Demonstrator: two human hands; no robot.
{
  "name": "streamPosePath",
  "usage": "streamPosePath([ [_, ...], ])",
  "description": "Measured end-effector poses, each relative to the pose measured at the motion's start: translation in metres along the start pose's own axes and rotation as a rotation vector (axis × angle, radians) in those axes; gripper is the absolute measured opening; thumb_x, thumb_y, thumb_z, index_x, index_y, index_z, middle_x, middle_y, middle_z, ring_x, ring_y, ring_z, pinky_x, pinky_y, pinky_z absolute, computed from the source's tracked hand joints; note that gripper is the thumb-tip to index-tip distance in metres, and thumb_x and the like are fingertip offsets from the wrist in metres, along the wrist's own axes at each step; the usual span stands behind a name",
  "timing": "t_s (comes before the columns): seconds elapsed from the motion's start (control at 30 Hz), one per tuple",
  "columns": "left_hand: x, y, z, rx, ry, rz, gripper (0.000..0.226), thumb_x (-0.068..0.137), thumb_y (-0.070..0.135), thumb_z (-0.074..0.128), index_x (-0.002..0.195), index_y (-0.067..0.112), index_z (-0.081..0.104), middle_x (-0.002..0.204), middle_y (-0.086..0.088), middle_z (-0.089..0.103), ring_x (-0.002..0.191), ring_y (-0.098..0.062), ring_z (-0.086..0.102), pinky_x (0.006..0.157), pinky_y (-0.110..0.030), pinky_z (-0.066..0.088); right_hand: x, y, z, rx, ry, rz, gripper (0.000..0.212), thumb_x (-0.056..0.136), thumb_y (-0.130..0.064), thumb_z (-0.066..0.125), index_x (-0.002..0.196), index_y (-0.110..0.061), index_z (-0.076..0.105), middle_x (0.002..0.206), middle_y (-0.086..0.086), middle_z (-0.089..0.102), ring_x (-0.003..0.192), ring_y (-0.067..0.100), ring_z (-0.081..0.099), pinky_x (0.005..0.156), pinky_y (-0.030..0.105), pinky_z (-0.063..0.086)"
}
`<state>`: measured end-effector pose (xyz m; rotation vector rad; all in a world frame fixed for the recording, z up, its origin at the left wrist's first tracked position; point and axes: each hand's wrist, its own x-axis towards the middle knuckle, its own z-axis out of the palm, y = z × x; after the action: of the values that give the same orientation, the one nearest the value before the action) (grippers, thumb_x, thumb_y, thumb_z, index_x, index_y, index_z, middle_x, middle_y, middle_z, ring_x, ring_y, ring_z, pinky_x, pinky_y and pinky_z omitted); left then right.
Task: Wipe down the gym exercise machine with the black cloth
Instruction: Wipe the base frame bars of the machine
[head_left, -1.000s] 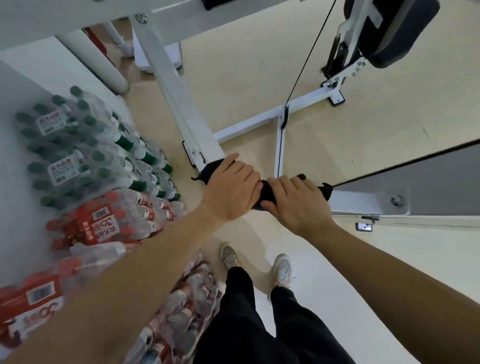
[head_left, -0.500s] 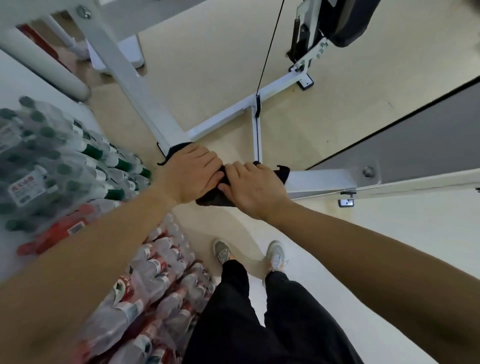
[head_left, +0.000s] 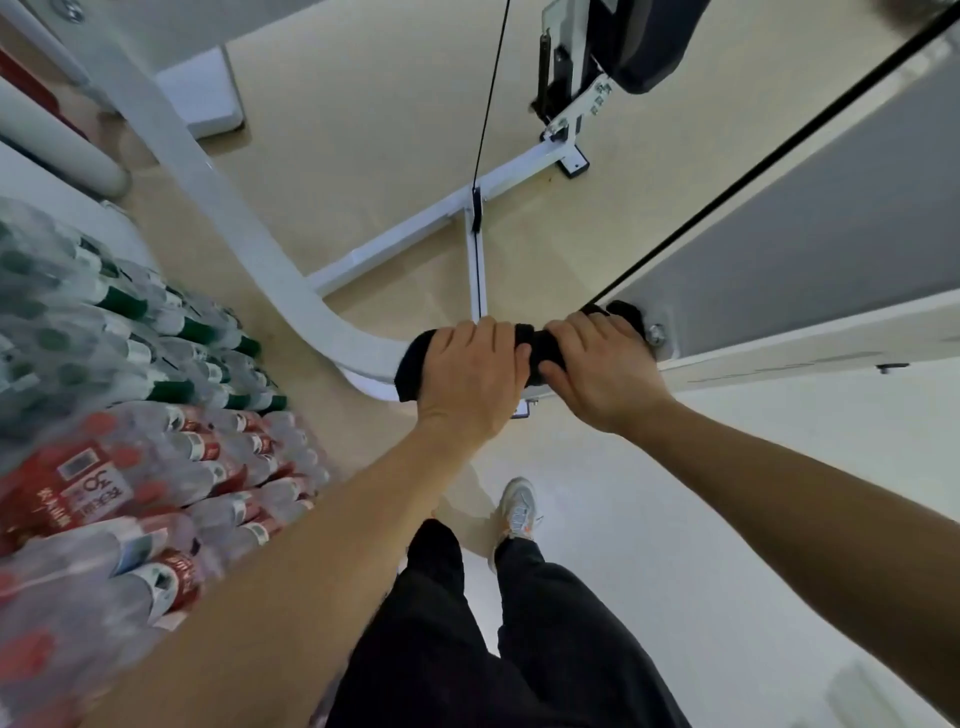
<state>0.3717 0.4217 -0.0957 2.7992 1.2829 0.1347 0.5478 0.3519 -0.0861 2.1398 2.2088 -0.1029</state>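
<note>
The black cloth (head_left: 535, 347) is wrapped over a white curved bar of the exercise machine (head_left: 311, 317). My left hand (head_left: 467, 374) grips the cloth's left part, fingers curled over the bar. Close beside it, my right hand (head_left: 597, 364) grips the cloth's right part next to a bolt (head_left: 655, 332) on the grey panel (head_left: 810, 249). Only the cloth's ends and middle show; the hands cover the other parts. A black cable (head_left: 491, 93) and a black pad (head_left: 644, 41) belong to the same machine.
Shrink-wrapped packs of water bottles (head_left: 130, 415) are stacked at the left, close to my left arm. The machine's white floor frame (head_left: 431, 223) crosses the beige floor ahead. My legs and a shoe (head_left: 517, 512) are below.
Both hands have slid the cloth along the bar toward the right, from the sloping white strut to the curved part beside the grey panel's bolt. My view has tilted.
</note>
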Motion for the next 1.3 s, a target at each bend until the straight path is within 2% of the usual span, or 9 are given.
streamPosePath([
  [0.17, -0.002, -0.032, -0.004, -0.049, -0.030, 0.145, 0.038, 0.104, 0.037, 0.028, 0.096, 0.016, 0.059, 0.085, -0.003, 0.062, 0.074, -0.026, 0.058, 0.070, -0.039, 0.042, 0.006, -0.032, 0.001, 0.011, 0.105, 0.186, 0.042, 0.101, -0.041, 0.033, 0.101, -0.010, 0.062, 0.093, 0.010, 0.062, 0.082, 0.033, 0.056, 0.081, 0.043, 0.041],
  [0.37, -0.015, -0.124, -0.013, 0.002, 0.049, 0.256, 0.039, 0.105, 0.029, 0.031, 0.082, 0.011, 0.056, 0.074, -0.007, 0.060, 0.066, -0.030, 0.054, 0.069, -0.042, 0.039, 0.036, -0.100, -0.002, 0.082, 0.056, 0.126, 0.039, 0.103, -0.042, 0.034, 0.103, -0.013, 0.060, 0.095, 0.006, 0.060, 0.084, 0.029, 0.054, 0.081, 0.041, 0.040],
  [0.5, -0.015, -0.088, -0.008, 0.034, 0.047, 0.071, 0.039, 0.104, 0.031, 0.029, 0.080, 0.015, 0.055, 0.073, -0.004, 0.061, 0.067, -0.029, 0.054, 0.072, -0.041, 0.037, 0.030, -0.087, -0.002, 0.087, 0.043, 0.039, 0.039, 0.102, -0.044, 0.034, 0.112, -0.015, 0.058, 0.098, 0.004, 0.060, 0.087, 0.028, 0.054, 0.083, 0.040, 0.038],
  [0.63, -0.008, -0.032, -0.002, 0.012, -0.005, -0.036, 0.036, 0.103, 0.034, 0.029, 0.089, 0.017, 0.058, 0.081, -0.002, 0.063, 0.073, -0.026, 0.056, 0.073, -0.039, 0.038, 0.007, -0.031, -0.003, 0.042, -0.010, 0.091, 0.043, 0.100, -0.047, 0.031, 0.114, -0.015, 0.057, 0.102, 0.007, 0.059, 0.091, 0.031, 0.055, 0.086, 0.043, 0.038],
  [0.87, -0.005, -0.017, -0.003, -0.021, -0.026, 0.100, 0.040, 0.104, 0.038, 0.027, 0.098, 0.015, 0.060, 0.089, -0.002, 0.063, 0.078, -0.024, 0.057, 0.073, -0.037, 0.042, 0.001, -0.033, -0.009, -0.054, -0.102, 0.204, 0.048, 0.101, -0.045, 0.026, 0.115, -0.010, 0.056, 0.104, 0.012, 0.061, 0.091, 0.035, 0.054, 0.089, 0.047, 0.039],
  [1.0, -0.022, -0.091, -0.006, 0.026, 0.004, 0.222, 0.039, 0.104, 0.040, 0.033, 0.102, 0.012, 0.061, 0.090, -0.006, 0.063, 0.079, -0.026, 0.056, 0.078, -0.038, 0.042, 0.012, -0.060, -0.010, -0.074, -0.102, 0.022, 0.054, 0.101, -0.050, 0.029, 0.130, -0.008, 0.049, 0.112, 0.012, 0.060, 0.095, 0.034, 0.055, 0.088, 0.047, 0.042],
  [1.13, -0.018, -0.162, -0.011, 0.033, 0.013, 0.452, 0.043, 0.103, 0.043, 0.036, 0.102, 0.010, 0.062, 0.092, -0.007, 0.061, 0.084, -0.029, 0.055, 0.087, -0.041, 0.043, 0.050, -0.103, -0.014, -0.117, -0.096, -0.207, 0.054, 0.100, -0.050, 0.038, 0.126, -0.005, 0.051, 0.102, 0.011, 0.062, 0.083, 0.030, 0.058, 0.075, 0.041, 0.046],
  [1.23, 0.001, -0.203, -0.016, -0.010, 0.039, 0.468, 0.044, 0.104, 0.040, 0.031, 0.095, 0.011, 0.063, 0.093, -0.006, 0.063, 0.093, -0.030, 0.057, 0.095, -0.042, 0.041, 0.077, -0.131, -0.019, -0.068, -0.115, -0.315, 0.053, 0.100, -0.052, 0.042, 0.121, -0.004, 0.051, 0.093, 0.009, 0.061, 0.072, 0.026, 0.058, 0.063, 0.037, 0.044],
  [1.3, 0.015, -0.231, -0.016, -0.026, 0.045, 0.456, 0.044, 0.104, 0.038, 0.029, 0.096, 0.011, 0.064, 0.096, -0.007, 0.063, 0.101, -0.032, 0.056, 0.099, -0.042, 0.039, 0.087, -0.146, -0.022, -0.024, -0.160, -0.286, 0.056, 0.100, -0.056, 0.033, 0.123, -0.007, 0.048, 0.094, 0.006, 0.060, 0.069, 0.025, 0.059, 0.055, 0.035, 0.039],
])
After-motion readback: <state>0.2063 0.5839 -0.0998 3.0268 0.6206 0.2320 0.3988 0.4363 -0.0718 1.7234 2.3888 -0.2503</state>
